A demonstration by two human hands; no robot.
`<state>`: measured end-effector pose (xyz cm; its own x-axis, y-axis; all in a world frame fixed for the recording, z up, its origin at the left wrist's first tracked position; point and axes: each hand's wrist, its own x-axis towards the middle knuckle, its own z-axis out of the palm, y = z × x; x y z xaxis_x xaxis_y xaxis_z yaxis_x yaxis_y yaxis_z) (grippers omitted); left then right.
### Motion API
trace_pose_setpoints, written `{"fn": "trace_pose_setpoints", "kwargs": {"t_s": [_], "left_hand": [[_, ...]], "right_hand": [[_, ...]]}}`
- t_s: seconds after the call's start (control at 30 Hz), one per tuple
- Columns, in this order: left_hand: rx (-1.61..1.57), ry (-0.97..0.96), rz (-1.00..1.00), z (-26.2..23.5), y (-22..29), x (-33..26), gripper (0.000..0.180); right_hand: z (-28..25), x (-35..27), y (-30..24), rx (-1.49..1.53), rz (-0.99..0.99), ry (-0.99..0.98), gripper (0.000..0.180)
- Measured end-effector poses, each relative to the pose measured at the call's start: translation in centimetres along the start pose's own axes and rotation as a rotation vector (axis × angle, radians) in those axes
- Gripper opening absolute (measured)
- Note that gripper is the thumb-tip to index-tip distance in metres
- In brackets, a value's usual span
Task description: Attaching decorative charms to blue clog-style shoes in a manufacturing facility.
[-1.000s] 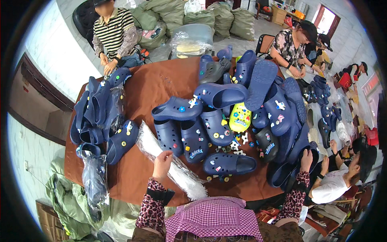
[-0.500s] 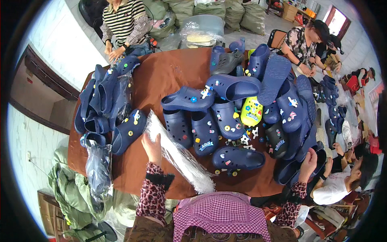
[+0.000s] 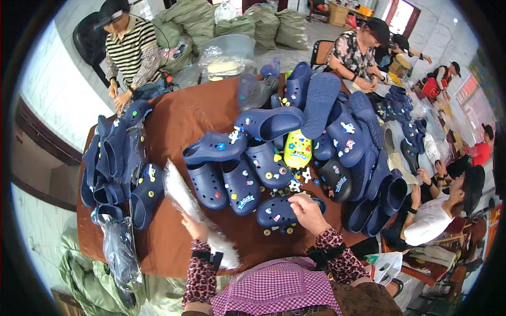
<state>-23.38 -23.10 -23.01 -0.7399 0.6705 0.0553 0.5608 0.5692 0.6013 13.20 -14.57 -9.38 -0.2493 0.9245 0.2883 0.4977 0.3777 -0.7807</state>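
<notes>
My left hand is closed on a flat bundle of clear plastic bags lying aslant on the brown cloth. My right hand is held over the heel end of a navy clog, fingers drawn together; whatever they hold, if anything, is hidden. Small charms, white and coloured, lie just beyond that clog. Behind it stand more navy clogs studded with charms, a lime-green clog and a black clog. A navy pair rests at the right edge.
On the left, navy clogs are heaped, some bagged in plastic that hangs over the table edge. A person in stripes sits at the far left. Other people work along the right, one in a white shirt nearby. Green sacks stand behind.
My right hand has come left from the clogs at the right edge to the middle clog. My left hand has moved onto the plastic bags. The whole view has shifted.
</notes>
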Motion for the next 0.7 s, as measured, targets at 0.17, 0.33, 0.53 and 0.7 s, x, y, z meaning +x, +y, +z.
{"fn": "trace_pose_setpoints", "kwargs": {"t_s": [0.17,0.33,0.53,0.7], "left_hand": [[0.063,-0.179,-0.097,-2.1,-0.7,2.2,0.084],[0.19,0.012,0.25,-3.8,2.7,2.8,0.087],[-0.122,-0.105,0.589,-2.9,11.0,8.8,0.055],[-0.112,-0.157,0.525,-0.5,16.8,14.1,0.049]], "right_hand": [[-1.1,2.0,1.5,-0.051,-0.086,-0.13,0.013],[-1.9,8.6,3.0,-0.18,-0.096,-0.125,0.014],[1.9,17.6,4.5,-0.256,-0.212,-0.105,0.014],[6.6,20.1,3.8,-0.432,-0.24,-0.216,0.021]]}}
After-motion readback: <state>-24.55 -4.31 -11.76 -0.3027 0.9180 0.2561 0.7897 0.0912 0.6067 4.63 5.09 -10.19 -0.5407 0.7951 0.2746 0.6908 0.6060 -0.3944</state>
